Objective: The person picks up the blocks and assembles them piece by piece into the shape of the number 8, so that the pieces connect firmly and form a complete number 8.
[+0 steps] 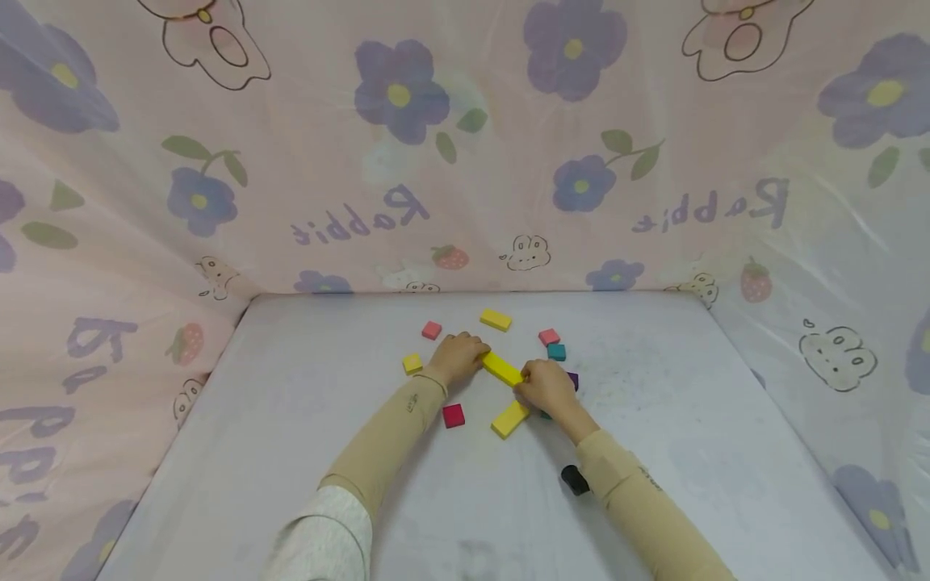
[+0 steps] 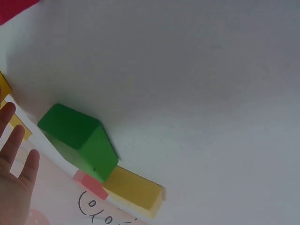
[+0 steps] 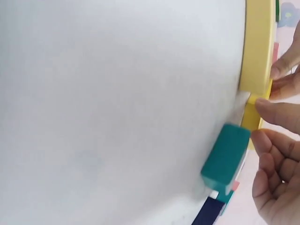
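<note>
A long yellow block [image 1: 501, 369] lies slantwise between my two hands. At its far left end, my left hand [image 1: 458, 357] pinches it, with the other fingers spread in the left wrist view. My right hand [image 1: 546, 389] pinches the near right end between thumb and index finger, as the right wrist view shows. Close by the left hand stands a green block [image 2: 79, 140], hidden in the head view. Beside the right hand are a second yellow block [image 1: 510, 420], a teal block [image 3: 227, 157] and a dark purple block [image 1: 573, 380], partly covered in the head view.
Around the hands lie a red block [image 1: 454, 415], a small yellow block [image 1: 412, 363], pink blocks [image 1: 432, 330], another teal block [image 1: 556, 352] and a far yellow block [image 1: 496, 320]. A black object [image 1: 575, 480] sits by the right forearm. Patterned curtains [image 1: 465, 161] enclose the white table [image 1: 305, 420].
</note>
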